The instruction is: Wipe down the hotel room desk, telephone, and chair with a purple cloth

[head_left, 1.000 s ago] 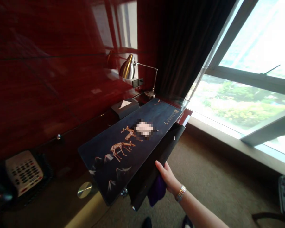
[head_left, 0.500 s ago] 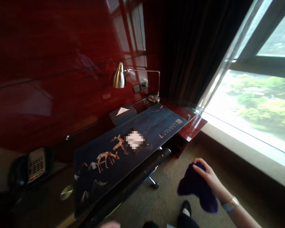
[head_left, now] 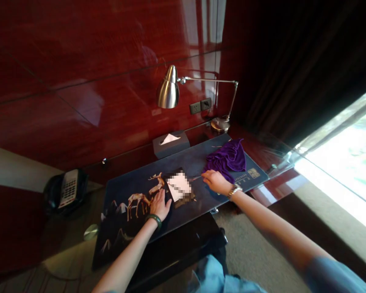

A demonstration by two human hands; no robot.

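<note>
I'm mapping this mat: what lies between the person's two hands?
A white item, partly pixelated so I cannot tell what it is, lies on the mat between the left hand and right hand, as the head view shows.

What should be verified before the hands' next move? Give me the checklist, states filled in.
1. Left hand flat on the desk mat: ok, palm down by the printed deer.
2. Purple cloth on the mat: ok.
3. Cloth spread flat: not ok, bunched in folds.
4. Right hand gripping the cloth: cannot tell; it is at the cloth's near edge.
5. Tissue box clear of both hands: ok, behind the mat.
</note>
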